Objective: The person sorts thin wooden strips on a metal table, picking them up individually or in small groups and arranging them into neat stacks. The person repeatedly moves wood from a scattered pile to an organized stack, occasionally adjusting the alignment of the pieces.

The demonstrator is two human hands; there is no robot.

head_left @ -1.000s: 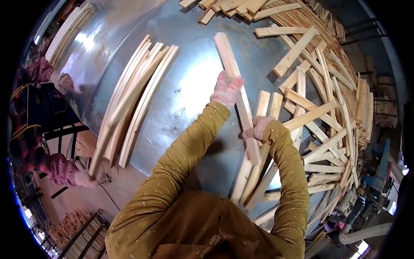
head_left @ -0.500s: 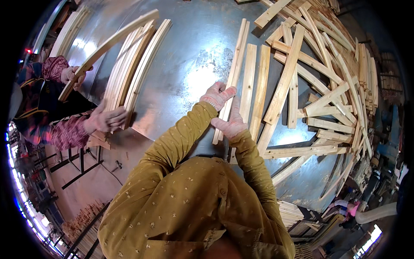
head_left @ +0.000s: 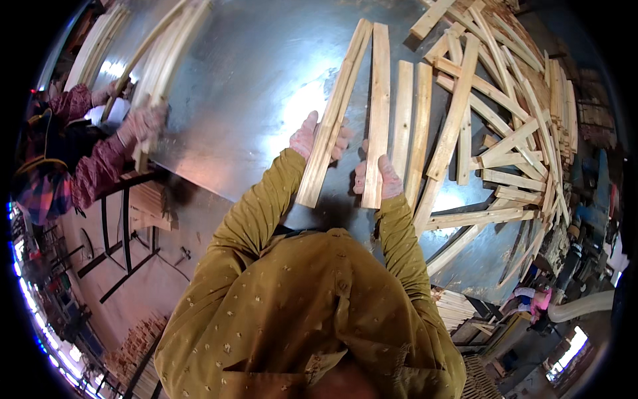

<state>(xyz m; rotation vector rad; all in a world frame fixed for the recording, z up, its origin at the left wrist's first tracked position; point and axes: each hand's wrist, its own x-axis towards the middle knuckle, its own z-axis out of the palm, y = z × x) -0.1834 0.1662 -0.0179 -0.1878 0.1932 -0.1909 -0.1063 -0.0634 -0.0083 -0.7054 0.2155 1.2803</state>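
My gloved left hand (head_left: 303, 137) is closed around a pair of pale wooden slats (head_left: 334, 110), its fingertips showing past their right side. The pair leans slightly, with its far end to the right. A single wooden slat (head_left: 379, 100) stands apart from it, gripped near its close end by my gloved right hand (head_left: 391, 179). The far ends of both almost meet, while their near ends are spread. Beside my right hand, a short slat (head_left: 402, 100) and a yellower slat (head_left: 421, 113) lie side by side on the metal table (head_left: 259, 100).
A loose, crossed pile of slats (head_left: 495, 159) covers the table's right side. At the left, a co-worker's gloved hand (head_left: 143, 126) is against a bundle of slats (head_left: 166, 60). More slats (head_left: 100, 43) lie at the far left. A black metal frame (head_left: 126, 226) stands below the table edge.
My hands have moved apart. The slats at my left hand have swung their near end left, and my right hand has taken a single slat. The co-worker's bundle has shifted left.
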